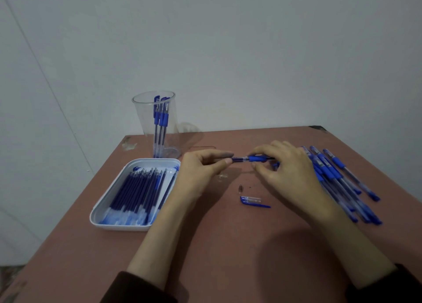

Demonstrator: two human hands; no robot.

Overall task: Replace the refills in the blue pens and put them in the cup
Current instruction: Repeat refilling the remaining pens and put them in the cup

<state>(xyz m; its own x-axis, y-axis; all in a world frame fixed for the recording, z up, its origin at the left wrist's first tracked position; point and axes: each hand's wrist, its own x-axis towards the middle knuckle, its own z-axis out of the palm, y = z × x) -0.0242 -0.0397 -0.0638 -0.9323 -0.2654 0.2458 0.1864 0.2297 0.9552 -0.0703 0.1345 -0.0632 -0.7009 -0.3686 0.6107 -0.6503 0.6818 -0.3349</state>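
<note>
In the head view, both hands are meeting over the middle of the tabletop (228,245), holding one blue pen (253,158) that is lying level from nine to three o'clock. The left hand (203,168) is pinching the pen's dark nine o'clock end between thumb and forefinger. Its other fingers are tucking under and out of sight, and I cannot tell whether that end is barrel or refill. The right hand (287,170) is curling its fingers round the blue rubber grip and is covering the three o'clock end completely. At six o'clock from the hands, a small metal tip (240,188) and a clear cap (253,201) with a blue clip are lying apart. At eight o'clock a white tray (107,220) is holding a row of spare refills (137,193), with the left wrist hiding its right rim. At eleven o'clock a clear cup (146,120) is standing upright with several capped pens (161,120) inside, their number hard to make out. At three to four o'clock a loose pile of pens (338,177) is lying partly under the right hand and forearm. The dark sleeves (137,289) are running off the bottom edge.
</note>
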